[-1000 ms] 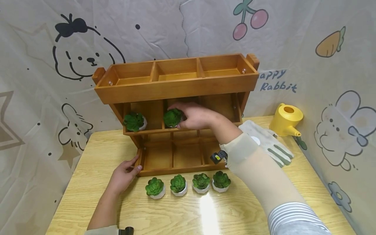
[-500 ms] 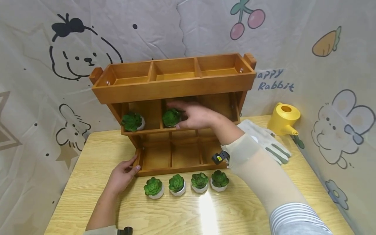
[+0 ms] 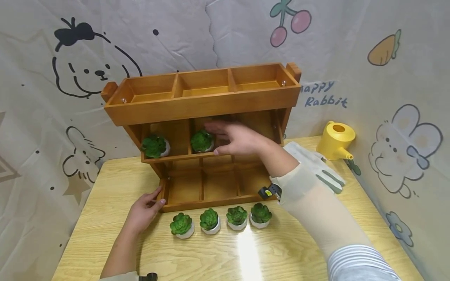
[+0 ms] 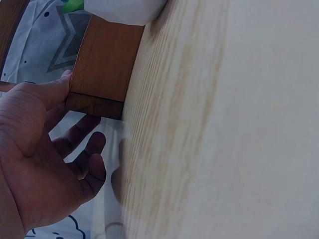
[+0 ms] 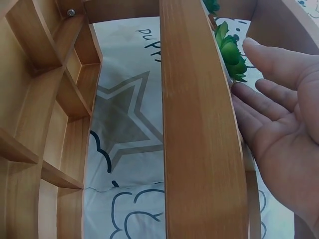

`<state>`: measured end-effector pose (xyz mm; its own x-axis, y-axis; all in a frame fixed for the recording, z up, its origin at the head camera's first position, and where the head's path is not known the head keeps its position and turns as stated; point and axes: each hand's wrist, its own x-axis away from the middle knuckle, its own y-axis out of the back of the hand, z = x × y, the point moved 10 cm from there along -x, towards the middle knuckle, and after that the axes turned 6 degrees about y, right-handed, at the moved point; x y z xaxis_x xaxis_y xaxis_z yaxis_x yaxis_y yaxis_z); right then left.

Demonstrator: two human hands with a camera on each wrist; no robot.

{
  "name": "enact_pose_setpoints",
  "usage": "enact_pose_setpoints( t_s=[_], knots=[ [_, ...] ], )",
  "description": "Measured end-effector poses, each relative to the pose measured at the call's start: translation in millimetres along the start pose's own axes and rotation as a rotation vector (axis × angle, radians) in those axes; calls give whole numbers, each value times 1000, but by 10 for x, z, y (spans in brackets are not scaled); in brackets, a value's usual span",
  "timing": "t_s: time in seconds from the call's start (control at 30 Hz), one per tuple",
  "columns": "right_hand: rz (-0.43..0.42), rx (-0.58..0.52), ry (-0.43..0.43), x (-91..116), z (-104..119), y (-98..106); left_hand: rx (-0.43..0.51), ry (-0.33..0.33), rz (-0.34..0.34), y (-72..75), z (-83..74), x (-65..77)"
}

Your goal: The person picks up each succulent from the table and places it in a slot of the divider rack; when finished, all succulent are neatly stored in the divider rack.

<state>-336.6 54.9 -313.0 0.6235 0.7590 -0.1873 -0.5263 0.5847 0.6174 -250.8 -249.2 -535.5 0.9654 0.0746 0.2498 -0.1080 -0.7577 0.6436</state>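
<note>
A three-tier wooden plant shelf (image 3: 204, 108) stands on the table. In the middle tier's centre compartment sits a potted succulent (image 3: 202, 141), close to the left divider. My right hand (image 3: 242, 138) is just right of it, fingers extended and apart from the plant; the right wrist view shows the open palm near the green leaves (image 5: 230, 52). Another potted succulent (image 3: 154, 146) occupies the left compartment of that tier. With thumb and fingers, my left hand (image 3: 142, 212) holds the shelf's lower left corner (image 4: 94, 103).
Several potted succulents, including a leftmost one (image 3: 181, 224) and a rightmost one (image 3: 261, 214), line up in front of the shelf on the wooden table (image 3: 197, 261). To the right lie gloves (image 3: 309, 160) beside a yellow watering can (image 3: 335, 139). A printed cloth hangs behind.
My right hand has let go of the succulent in the centre compartment and drawn slightly right, its fingers straightening. The left hand keeps its place on the shelf corner.
</note>
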Motion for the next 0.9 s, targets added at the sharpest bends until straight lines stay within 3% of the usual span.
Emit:
enact_pose_setpoints(
  t_s=[0.33, 0.9],
  knots=[
    [-44, 11, -56, 200, -45, 33, 15, 5, 2, -2, -7, 16],
    [-116, -96, 29, 533, -14, 93, 7, 7, 6, -4, -5, 21]
  ],
)
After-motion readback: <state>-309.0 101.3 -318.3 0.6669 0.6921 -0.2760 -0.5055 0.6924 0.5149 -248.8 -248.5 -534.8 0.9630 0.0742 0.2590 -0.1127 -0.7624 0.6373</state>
